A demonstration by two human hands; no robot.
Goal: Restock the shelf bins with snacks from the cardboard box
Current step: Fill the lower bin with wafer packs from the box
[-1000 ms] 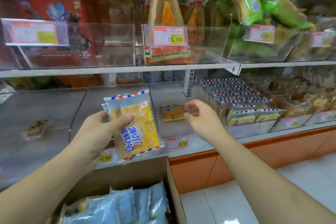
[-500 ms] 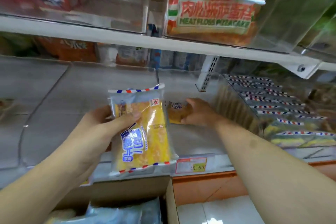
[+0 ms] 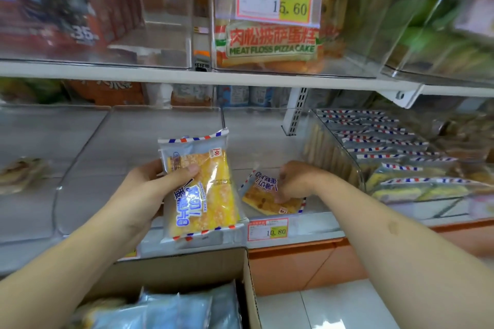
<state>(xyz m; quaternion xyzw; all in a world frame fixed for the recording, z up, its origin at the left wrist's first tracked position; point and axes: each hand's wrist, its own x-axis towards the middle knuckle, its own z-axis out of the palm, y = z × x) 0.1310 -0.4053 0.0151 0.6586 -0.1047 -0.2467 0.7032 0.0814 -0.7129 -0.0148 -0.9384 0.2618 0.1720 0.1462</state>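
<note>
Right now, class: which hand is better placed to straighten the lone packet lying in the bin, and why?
The right hand: it already touches the lone packet inside the bin. The left hand is outside, gripping another packet.

White shelf board (image 3: 240,79) spans the view, with a slotted upright (image 3: 295,112) and bracket (image 3: 401,95) under it. Below it sit an orange base panel (image 3: 307,267) and pale tiled floor (image 3: 334,307).
</note>
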